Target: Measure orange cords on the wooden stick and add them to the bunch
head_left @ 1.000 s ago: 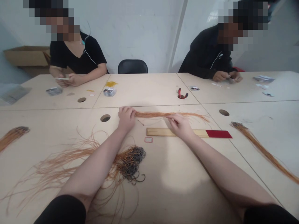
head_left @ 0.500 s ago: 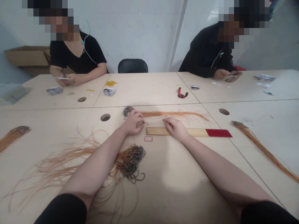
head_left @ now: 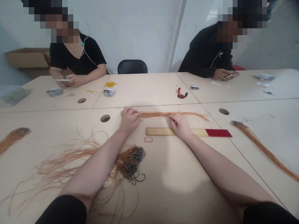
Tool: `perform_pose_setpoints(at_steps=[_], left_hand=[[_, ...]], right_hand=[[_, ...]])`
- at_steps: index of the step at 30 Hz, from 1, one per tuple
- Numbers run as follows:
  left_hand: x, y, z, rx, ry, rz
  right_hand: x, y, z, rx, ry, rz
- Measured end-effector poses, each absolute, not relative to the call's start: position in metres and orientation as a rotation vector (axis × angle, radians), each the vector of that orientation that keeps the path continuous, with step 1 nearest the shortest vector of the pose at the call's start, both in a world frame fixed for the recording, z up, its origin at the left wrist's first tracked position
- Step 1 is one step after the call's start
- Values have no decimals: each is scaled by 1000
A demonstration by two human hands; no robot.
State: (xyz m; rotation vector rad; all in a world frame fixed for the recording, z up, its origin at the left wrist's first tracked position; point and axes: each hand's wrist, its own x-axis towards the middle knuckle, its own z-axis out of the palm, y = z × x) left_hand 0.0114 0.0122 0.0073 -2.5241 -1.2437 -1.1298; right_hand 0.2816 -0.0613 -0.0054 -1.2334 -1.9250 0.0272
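Observation:
A bundle of orange fishing lines (head_left: pixel 158 114) lies across the table in front of me. My left hand (head_left: pixel 130 120) is closed over the bundle's hook end and hides those hooks. The dark bend of one fish hook (head_left: pixel 141 119) shows at its fingertips. My right hand (head_left: pixel 180 125) pinches a thin line beside the bundle, above a flat wooden ruler (head_left: pixel 158 131) with a red end. Nearer to me, by my left forearm, is a tangled pile of dark fish hooks (head_left: pixel 133 160) with loose orange lines.
A small red-edged label (head_left: pixel 148 139) lies below the ruler. More hook-and-line bundles rest at left (head_left: pixel 17 135) and right (head_left: pixel 261 146). Red-handled pliers (head_left: pixel 181 93) stand in a table hole. Small plastic boxes (head_left: pixel 109 92) sit farther back. Two people sit opposite, holding phones.
My left hand has moved away and slightly left, bringing the hook onto the bundle's hook end. My right hand has shifted slightly right and away, with the line now along the bundle.

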Motion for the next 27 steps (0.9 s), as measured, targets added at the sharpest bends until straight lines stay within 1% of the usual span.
perform_pose_setpoints(at_steps=[8,13,20,27], left_hand=[[-6,22,18,-2100,-1642,-1244],[-4,20,20,-2127,-1718,-1154],[1,20,19,-2188,-1706,-995],[2,20,21,-2154,-1785,-957]], right_hand=[[274,-61,-11,-1168,-2045,72],[274,-60,-13,-1175,-2053,93],[274,-60,-14,-1190,-2040,113],[294,-53,-8,-1301,-1948,-27]])
